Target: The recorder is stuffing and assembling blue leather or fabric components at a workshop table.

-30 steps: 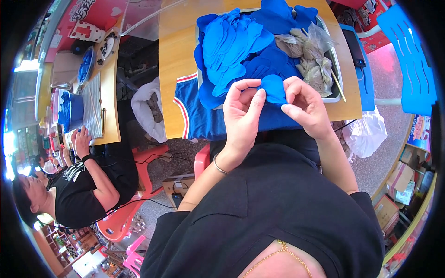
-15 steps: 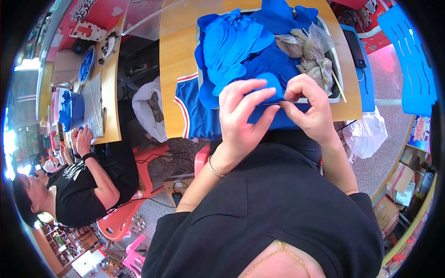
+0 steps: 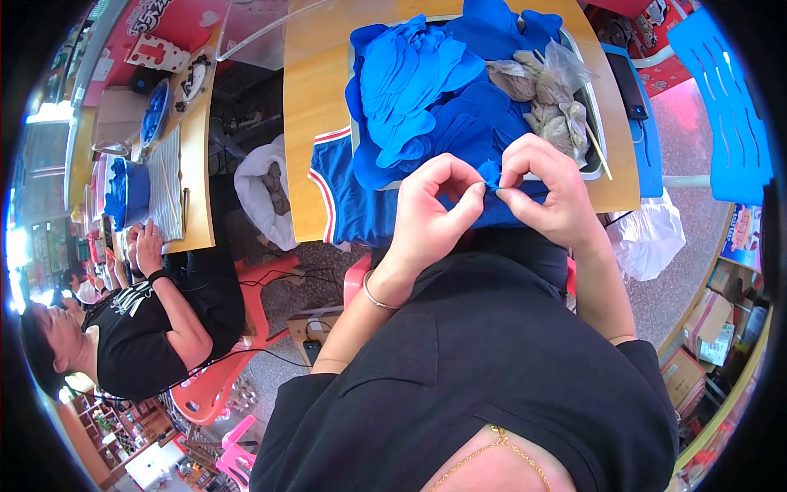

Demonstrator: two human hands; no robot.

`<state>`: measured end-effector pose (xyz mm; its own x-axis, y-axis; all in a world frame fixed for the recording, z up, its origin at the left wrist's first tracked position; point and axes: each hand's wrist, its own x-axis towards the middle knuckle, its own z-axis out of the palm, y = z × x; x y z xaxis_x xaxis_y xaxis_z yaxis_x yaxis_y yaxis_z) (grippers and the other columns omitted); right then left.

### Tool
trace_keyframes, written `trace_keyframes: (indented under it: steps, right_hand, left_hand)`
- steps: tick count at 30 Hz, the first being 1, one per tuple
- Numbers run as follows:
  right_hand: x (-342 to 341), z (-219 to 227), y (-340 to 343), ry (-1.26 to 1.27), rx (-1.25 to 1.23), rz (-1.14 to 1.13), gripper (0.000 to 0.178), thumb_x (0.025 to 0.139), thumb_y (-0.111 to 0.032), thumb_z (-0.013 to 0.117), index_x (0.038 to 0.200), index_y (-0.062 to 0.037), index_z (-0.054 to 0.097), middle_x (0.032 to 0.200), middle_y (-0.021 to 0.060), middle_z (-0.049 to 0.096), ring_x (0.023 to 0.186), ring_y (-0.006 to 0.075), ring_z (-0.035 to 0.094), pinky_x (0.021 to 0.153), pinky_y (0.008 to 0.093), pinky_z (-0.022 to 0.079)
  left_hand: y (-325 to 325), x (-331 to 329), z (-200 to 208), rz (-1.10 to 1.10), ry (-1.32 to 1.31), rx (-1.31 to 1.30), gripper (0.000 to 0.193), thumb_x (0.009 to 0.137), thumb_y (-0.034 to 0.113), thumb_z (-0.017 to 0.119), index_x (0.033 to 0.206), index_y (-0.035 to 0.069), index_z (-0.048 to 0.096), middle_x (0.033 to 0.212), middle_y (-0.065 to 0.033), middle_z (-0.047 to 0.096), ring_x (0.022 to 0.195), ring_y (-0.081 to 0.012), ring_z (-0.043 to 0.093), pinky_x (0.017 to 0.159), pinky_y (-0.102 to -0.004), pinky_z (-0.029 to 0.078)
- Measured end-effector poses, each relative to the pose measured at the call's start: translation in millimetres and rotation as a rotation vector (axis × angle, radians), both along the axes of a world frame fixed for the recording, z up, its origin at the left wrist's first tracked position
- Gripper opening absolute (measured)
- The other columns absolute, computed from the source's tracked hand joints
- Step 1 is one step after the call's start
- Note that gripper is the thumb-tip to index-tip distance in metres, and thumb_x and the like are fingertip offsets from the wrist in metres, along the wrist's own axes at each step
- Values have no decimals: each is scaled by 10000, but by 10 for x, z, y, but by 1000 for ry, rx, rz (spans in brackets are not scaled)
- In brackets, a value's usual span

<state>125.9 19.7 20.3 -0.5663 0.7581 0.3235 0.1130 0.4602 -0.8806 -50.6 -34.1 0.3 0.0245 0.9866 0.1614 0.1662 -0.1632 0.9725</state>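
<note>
Thumb and fingertips of my left hand point(image 3: 436, 201) pinch one edge of a small blue fabric piece point(image 3: 490, 173). My right hand point(image 3: 548, 190) pinches its other side, the two hands almost meeting. Most of the piece is hidden by the fingers. Just beyond them, a metal tray point(image 3: 592, 102) carries a heap of blue fabric cutouts point(image 3: 422, 74), rounded and layered. Clear plastic bags point(image 3: 551, 98) with greyish-brown contents rest at the tray's right side, with a thin wooden stick point(image 3: 599, 154) beside them. Beneath my hands lies a blue jersey point(image 3: 351, 201) with red and white trim.
A wooden table point(image 3: 308, 90) bears the tray. At its right are a blue chair point(image 3: 721, 107) and a dark phone point(image 3: 630, 94). White bags point(image 3: 262, 193) stand on the floor. Leftward, a person point(image 3: 139, 316) in black works at another table point(image 3: 197, 164) with a blue-filled tub point(image 3: 129, 195).
My left hand's raised fingers have curled down into a pinch on the small blue piece. The right fingers have closed in too. The person at left has shifted their hands slightly.
</note>
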Motion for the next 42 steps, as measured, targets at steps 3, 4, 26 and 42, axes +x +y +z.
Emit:
trace_keyframes:
  steps: [3,4,26,42]
  right_hand:
    - [-39,-32,-42,50,10,-157,139,701,15,663,785,-26,559,770,68,535,674,150,564,606,271,466]
    - [-60,-8,-81,51,10,-156,139,701,15,663,785,-26,559,770,68,535,674,150,564,606,271,466]
    - [-60,0,-122,36,-430,-206,31,750,-14,601,775,-11,583,698,-4,563,614,51,515,569,194,417]
    - [522,-116,166,-327,150,-614,92,810,-76,612,883,-22,594,839,93,622,752,216,604,671,317,474]
  left_hand:
    - [-19,49,20,23,-324,-198,27,823,3,607,818,0,581,744,26,553,669,-24,496,598,-172,390]
    - [-20,55,3,87,-319,-195,42,814,21,618,799,3,583,741,9,574,646,-33,514,588,-178,411]
    - [-26,45,-104,156,-289,-135,49,777,26,633,798,22,589,789,-37,580,703,-85,533,636,-215,422]
    - [-29,26,-96,-140,-640,-338,126,907,117,581,1004,40,561,881,30,592,783,-17,530,687,-159,418]
